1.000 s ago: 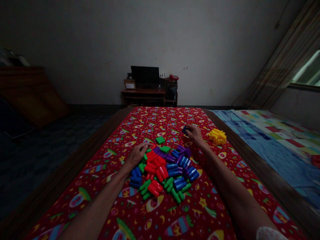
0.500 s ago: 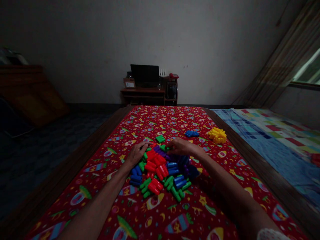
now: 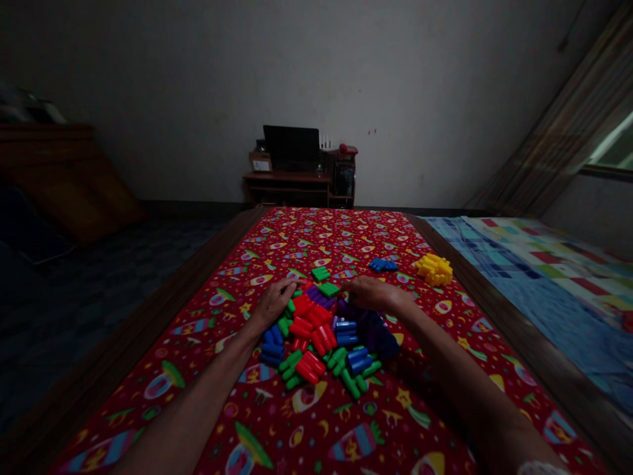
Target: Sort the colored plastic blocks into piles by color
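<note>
A heap of plastic building pieces, red [image 3: 302,305], green [image 3: 349,381], blue [image 3: 346,330] and purple [image 3: 320,297], lies on the red patterned cloth [image 3: 306,435]. At the heap's far left edge rests my left hand [image 3: 275,301], open, fingers stretched over the border of the pile. My right hand [image 3: 370,291] hovers at the far right side, open with fingers bent downward. Its fingertips are close to a flat green piece [image 3: 328,289], apart from it. Dark pieces [image 3: 378,333] below that hand lie in shadow, hard to make out.
Beyond the heap sit a separate green piece [image 3: 321,273], a blue group [image 3: 383,264] and a yellow cluster [image 3: 434,270]. A desk with a dark monitor [image 3: 291,146] stands by the wall. A bed [image 3: 524,277] is on the right.
My right hand has drawn slightly to the right, away from the green piece, which now shows fully. My left hand stays at the heap. The view has shifted a little.
</note>
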The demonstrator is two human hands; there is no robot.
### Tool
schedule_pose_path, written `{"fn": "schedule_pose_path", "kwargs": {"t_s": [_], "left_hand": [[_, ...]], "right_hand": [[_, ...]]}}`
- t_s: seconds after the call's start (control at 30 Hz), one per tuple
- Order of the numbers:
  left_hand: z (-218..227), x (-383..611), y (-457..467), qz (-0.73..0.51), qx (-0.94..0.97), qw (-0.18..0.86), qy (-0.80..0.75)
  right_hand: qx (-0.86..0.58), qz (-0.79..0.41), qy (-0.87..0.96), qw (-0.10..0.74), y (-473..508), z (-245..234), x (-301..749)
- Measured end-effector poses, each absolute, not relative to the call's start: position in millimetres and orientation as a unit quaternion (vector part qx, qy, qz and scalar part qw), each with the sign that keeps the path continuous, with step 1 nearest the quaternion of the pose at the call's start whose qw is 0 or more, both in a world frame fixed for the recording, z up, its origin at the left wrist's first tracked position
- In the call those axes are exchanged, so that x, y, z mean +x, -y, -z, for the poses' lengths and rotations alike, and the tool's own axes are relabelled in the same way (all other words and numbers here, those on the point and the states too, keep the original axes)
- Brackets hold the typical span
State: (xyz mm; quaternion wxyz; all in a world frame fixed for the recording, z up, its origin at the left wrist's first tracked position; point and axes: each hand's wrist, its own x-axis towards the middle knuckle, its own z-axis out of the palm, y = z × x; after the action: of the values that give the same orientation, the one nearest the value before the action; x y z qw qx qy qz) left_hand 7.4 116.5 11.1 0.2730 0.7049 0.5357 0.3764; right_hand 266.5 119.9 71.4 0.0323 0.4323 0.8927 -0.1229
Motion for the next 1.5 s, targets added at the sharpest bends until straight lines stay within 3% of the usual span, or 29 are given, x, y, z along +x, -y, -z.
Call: {"fn": "schedule_pose_path", "kwargs": {"t_s": [0.23,0.37,0.57,0.63,0.8,0.93,1.03,1.2,1.37,1.5], "left_hand": [[-10.1,7.5,-117.0,-0.379,0.706,0.270,-0.534],[-12.0,7.8,-115.9,-0.378,0.705,0.270,-0.536],[-12.8,7.8,-115.1,-0.378,0.700,0.276,-0.539],[-12.1,7.4,-115.6,-0.379,0.701,0.276,-0.538],[-11.6,6.5,-116.6,-0.376,0.705,0.271,-0.536],[-13.0,6.7,-115.5,-0.375,0.705,0.271,-0.537],[-13.3,6.9,-115.2,-0.376,0.705,0.272,-0.536],[-11.2,6.3,-116.6,-0.380,0.702,0.278,-0.535],[-8.2,5.1,-118.2,-0.382,0.701,0.282,-0.533],[-8.3,5.2,-117.9,-0.384,0.699,0.278,-0.536]], "right_hand": [[0.419,0.209,-0.883,0.027,-132.2,-66.7,272.3],[0.438,0.222,-0.868,-0.076,-145.5,-67.3,280.2],[0.539,0.128,-0.807,-0.206,-166.2,-60.9,306.7],[0.541,0.130,-0.810,-0.186,-167.5,-64.5,314.9],[0.470,0.224,-0.854,-0.018,-147.1,-82.8,309.0],[0.468,0.109,-0.873,0.082,-115.6,-84.2,272.2],[0.465,0.051,-0.878,0.107,-104.6,-82.0,254.6],[0.496,0.085,-0.864,0.009,-127.7,-88.8,284.1],[0.636,0.014,-0.768,-0.070,-153.4,-78.0,332.3],[0.669,-0.032,-0.731,-0.127,-156.5,-67.7,339.5]]}}
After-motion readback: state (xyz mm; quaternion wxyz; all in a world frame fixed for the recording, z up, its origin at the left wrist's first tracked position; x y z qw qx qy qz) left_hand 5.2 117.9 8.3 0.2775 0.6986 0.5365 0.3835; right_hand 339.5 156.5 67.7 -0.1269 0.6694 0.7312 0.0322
